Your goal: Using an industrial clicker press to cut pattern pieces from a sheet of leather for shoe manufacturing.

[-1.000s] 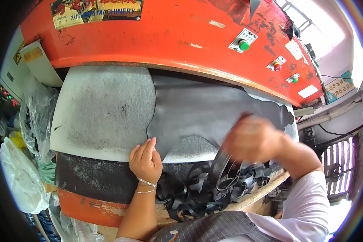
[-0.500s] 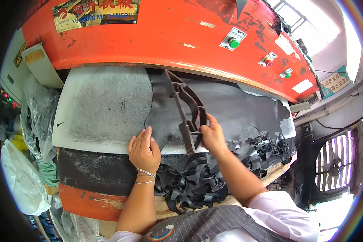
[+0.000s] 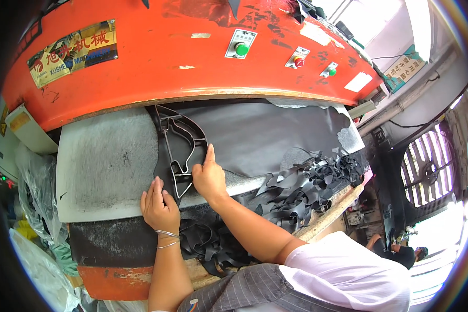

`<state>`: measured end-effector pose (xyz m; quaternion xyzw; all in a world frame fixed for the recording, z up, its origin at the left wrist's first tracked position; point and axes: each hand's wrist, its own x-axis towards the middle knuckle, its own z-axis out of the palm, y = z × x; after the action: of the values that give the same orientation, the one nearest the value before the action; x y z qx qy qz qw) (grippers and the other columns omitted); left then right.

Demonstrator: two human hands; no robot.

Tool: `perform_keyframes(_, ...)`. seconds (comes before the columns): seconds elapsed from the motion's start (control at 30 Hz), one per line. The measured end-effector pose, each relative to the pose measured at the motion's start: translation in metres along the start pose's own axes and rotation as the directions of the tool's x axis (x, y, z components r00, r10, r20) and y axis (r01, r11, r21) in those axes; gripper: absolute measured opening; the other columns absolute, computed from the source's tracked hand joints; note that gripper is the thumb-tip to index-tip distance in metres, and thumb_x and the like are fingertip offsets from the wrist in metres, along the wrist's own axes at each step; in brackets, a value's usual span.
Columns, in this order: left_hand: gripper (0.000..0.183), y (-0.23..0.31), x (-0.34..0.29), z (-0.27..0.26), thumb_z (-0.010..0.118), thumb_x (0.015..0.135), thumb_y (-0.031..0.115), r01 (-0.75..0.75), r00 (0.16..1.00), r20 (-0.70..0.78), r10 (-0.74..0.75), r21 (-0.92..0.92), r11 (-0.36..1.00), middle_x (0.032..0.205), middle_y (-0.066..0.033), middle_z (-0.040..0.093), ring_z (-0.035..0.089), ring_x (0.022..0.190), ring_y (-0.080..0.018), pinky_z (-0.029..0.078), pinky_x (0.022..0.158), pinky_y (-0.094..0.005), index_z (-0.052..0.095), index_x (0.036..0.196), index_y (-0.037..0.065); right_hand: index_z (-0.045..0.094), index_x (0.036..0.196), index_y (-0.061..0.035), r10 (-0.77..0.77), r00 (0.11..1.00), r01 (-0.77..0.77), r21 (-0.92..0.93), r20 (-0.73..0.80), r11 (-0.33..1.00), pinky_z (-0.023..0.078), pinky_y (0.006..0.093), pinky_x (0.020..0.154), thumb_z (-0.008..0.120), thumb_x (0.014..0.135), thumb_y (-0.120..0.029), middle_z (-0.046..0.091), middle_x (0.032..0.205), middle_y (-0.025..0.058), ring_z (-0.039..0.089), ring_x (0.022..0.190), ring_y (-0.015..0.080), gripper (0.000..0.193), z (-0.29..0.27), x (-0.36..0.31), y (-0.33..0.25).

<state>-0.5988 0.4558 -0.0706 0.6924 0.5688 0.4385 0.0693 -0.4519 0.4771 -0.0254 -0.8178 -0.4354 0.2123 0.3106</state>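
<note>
A dark metal cutting die, an open frame with one curved side and inner bars, lies on a black leather-like sheet near its left edge. My right hand grips the die's near right side, thumb against the frame and index finger stretched along its edge. Beside the die's near pointed end rests my left hand, fingers extended and holding nothing; whether it touches the metal I cannot tell. Under the sheet is a pale, worn cutting board, bare at left.
An orange-red press overhangs the board's far edge, with green and red buttons. Black offcut strips pile along the front right. Plastic bags crowd the left. Another person is at the far right, near a fan.
The die, tilted up in my right hand before, now lies flat on the sheet and closer to its left edge. My left hand stays near the board's front edge. The view has shifted.
</note>
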Motion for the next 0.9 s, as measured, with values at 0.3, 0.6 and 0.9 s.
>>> perform_keyframes(0.3, 0.033, 0.008, 0.007, 0.006, 0.048, 0.093, 0.007, -0.008, 0.999, 0.053, 0.005, 0.068, 0.998, 0.111, -0.0079, 0.071, 0.060, 0.116, -0.0226, 0.037, 0.105, -0.0433, 0.062, 0.121, 0.002, 0.022, 0.142, 0.0118, -0.112, 0.992, 0.107, 0.077, 0.059, 0.991, 0.049, 0.0533, 0.075, 0.050, 0.089, -0.026, 0.064, 0.079, 0.0301, 0.062, 0.074, 0.0487, 0.072, -0.016, 0.009, 0.015)
perform_keyframes(0.6, 0.031, 0.005, 0.002, 0.002, 0.051, 0.089, 0.005, -0.002, 1.000, 0.014, 0.001, 0.069, 0.998, 0.108, -0.0085, 0.071, 0.063, 0.110, -0.0248, 0.040, 0.102, -0.0433, 0.066, 0.116, 0.004, 0.053, 0.129, -0.0045, -0.672, 0.680, 0.728, -0.380, 0.292, 0.571, 0.044, 0.0414, 0.095, 0.070, 0.083, -0.026, 0.059, 0.120, 0.0160, 0.054, 0.113, 0.0326, 0.054, -0.130, -0.077, 0.122)
perform_keyframes(0.9, 0.032, 0.005, -0.015, -0.019, 0.053, 0.087, 0.006, 0.035, 0.993, 0.118, -0.021, -0.121, 0.992, 0.114, -0.0182, 0.066, 0.058, 0.116, -0.0327, 0.035, 0.106, -0.0477, 0.064, 0.118, 0.003, 0.049, 0.135, -0.0073, -0.684, 0.713, 0.697, -0.040, 0.154, 0.716, 0.041, 0.0454, 0.099, 0.079, 0.076, -0.033, 0.055, 0.128, 0.0194, 0.051, 0.116, 0.0365, 0.071, -0.116, -0.030, 0.076)
